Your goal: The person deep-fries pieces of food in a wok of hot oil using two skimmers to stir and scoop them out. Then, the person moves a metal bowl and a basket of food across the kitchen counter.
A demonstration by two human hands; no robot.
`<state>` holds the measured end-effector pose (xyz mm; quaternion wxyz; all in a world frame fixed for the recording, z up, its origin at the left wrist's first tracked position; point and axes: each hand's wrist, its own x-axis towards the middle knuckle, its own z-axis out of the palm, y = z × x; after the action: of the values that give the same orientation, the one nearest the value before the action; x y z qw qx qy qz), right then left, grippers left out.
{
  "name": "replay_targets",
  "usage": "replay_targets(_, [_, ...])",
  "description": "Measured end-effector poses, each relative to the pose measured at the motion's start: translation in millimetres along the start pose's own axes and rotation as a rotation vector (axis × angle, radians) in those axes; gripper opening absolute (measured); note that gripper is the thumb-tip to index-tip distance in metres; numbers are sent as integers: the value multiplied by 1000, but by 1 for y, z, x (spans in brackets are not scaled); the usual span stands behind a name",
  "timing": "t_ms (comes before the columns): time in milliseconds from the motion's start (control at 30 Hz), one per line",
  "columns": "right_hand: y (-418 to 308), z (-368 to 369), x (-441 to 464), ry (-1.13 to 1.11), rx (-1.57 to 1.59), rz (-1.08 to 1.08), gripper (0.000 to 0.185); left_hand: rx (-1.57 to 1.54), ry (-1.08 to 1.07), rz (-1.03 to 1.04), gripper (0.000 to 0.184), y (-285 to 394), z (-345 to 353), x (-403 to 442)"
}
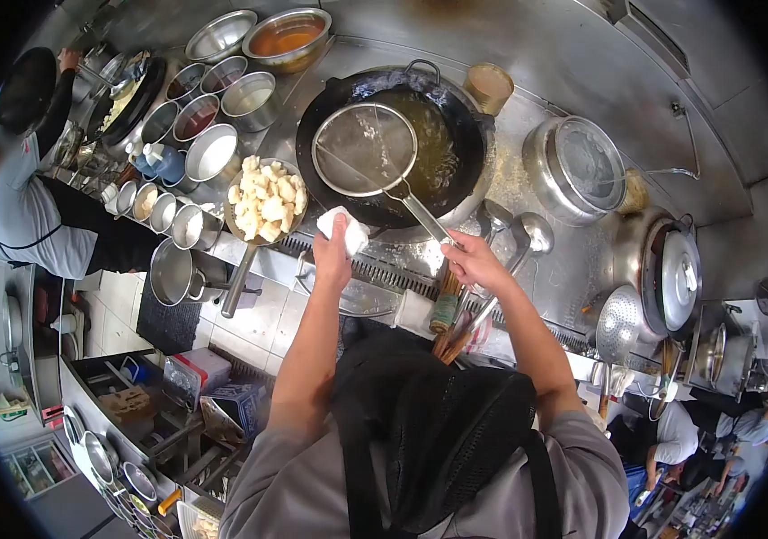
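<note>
My right hand (475,262) is closed on the handle of a round fine-mesh strainer (365,149). The strainer's mesh lies over a large black wok (310,99) that holds dark yellowish oil (442,135). My left hand (334,256) grips a folded white cloth (343,230) at the wok's near left edge. Left of that hand, a long-handled perforated ladle (242,280) bears a heap of pale, chunky food pieces (267,198). A metal ladle (537,234) rests on the stove just beyond my right hand.
Metal containers of sauces and powders, including a white-filled bowl (212,153), line the counter's left. A lidded pot (577,171) and a perforated skimmer (619,323) stand right. A co-worker (42,207) works at another wok at far left; other people (680,440) are at lower right.
</note>
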<state>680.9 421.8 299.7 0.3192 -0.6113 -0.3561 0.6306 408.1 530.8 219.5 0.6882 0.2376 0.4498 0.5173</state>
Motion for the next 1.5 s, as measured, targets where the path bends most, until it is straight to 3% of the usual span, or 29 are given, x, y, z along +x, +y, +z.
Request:
replay_targets(133, [2,-6,30,89,-84,-153,59,10,14,-8,40,4,2,-3])
replay_targets(233, [27,-38,67,508,-547,-484,60,2,15,5,40,2,-1,0])
replay_targets(400, [-25,-85,29,772,-959,-146,52,-4,44,22,36,-5,-6,6])
replay_targets(500, [-37,-108,21,744,-1046,-131,51,-16,15,23,35,-3,-6,5])
replay_targets(533, [-21,-124,30,722,-1060,-264,51,-21,0,22,35,-1,-5,3])
replay_targets(633, [-2,-137,43,551,-928,-425,52,-12,-5,4,34,5,0,0])
replay_targets(733, [-29,-103,17,388,-770,-117,52,-21,-15,1,33,8,2,-2])
replay_targets(867, [-7,-74,16,201,-417,-30,54,-7,-27,-33,33,10,1,-3])
replay_targets(1233, [10,5,3,-2,80,14,52,3,-31,-27,34,14,6,-7])
replay_targets(1500, [-1,13,16,36,142,-34,49,16,-42,-21,36,11,2,-5])
